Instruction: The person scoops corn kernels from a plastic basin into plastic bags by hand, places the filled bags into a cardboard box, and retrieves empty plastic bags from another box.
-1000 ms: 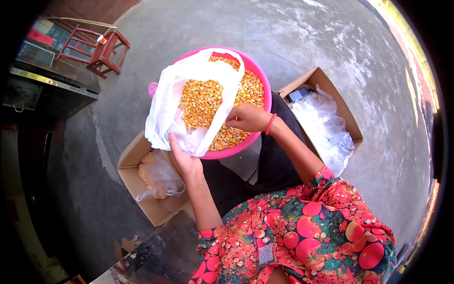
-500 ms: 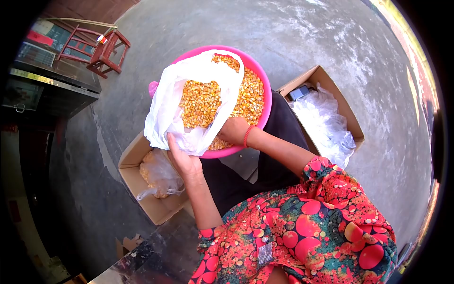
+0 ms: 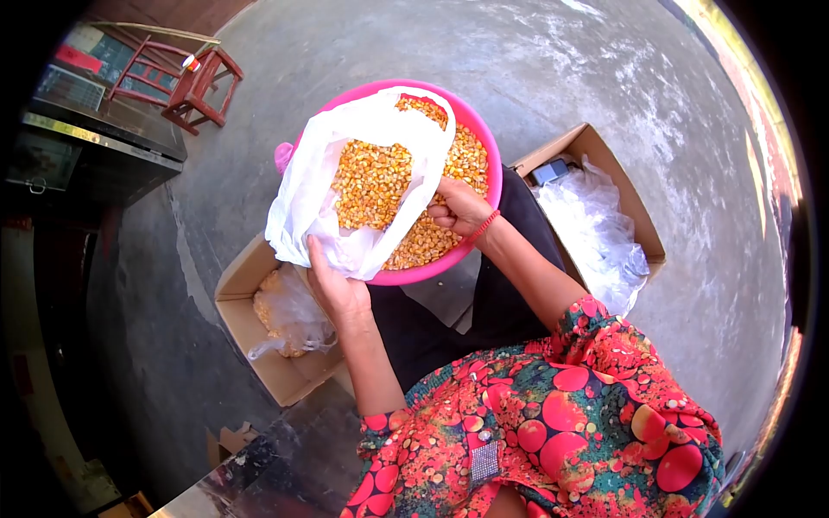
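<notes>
A pink basin (image 3: 494, 164) full of yellow corn kernels (image 3: 466, 160) rests at my knees. On its left part lies a white plastic bag (image 3: 302, 190), its mouth open, with corn kernels showing inside. My left hand (image 3: 338, 289) holds the bag's near edge, the fingers partly hidden beneath the plastic. Beside the bag's right rim is my right hand (image 3: 460, 209), its fingers curled and pressed together over the loose corn. The fingertips touch the rim of the bag, and what they grip is too hidden to make out.
An open cardboard box (image 3: 635, 194) with clear plastic bags and a dark blue object stands at the right. Another box (image 3: 289, 380) at the left holds a bag of pale yellow pieces. A red wooden chair (image 3: 194, 91) is at the upper left.
My right hand has come up out of the corn, where it was dipped half a second ago, to the bag's right rim. My left hand stays on the bag.
</notes>
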`<control>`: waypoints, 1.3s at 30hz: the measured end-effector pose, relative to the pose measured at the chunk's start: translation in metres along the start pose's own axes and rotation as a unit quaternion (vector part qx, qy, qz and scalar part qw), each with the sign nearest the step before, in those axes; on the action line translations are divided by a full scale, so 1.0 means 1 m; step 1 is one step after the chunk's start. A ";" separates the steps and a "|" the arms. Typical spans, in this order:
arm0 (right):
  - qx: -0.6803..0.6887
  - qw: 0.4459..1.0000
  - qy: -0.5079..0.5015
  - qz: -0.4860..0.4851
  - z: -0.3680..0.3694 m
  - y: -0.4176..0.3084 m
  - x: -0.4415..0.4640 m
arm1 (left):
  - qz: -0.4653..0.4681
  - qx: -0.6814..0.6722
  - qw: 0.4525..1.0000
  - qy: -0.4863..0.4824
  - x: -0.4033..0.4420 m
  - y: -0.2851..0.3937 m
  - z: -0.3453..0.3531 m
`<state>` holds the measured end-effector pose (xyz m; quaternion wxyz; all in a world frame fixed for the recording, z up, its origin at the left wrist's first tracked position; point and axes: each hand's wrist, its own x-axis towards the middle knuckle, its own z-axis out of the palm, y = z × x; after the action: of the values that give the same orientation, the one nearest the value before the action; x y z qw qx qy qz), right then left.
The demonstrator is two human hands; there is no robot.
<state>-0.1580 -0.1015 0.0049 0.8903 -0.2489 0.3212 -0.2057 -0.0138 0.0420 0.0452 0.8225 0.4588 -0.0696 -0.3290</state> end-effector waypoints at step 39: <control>-0.636 0.622 -0.076 -0.450 0.093 -0.012 -0.044 | 0.241 0.390 0.864 -0.206 0.000 -0.023 0.038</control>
<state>-0.1291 -0.0591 0.0946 0.3271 -0.8814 0.1512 -0.3053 -0.0409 0.0063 0.0482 0.5970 0.6326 -0.4689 -0.1536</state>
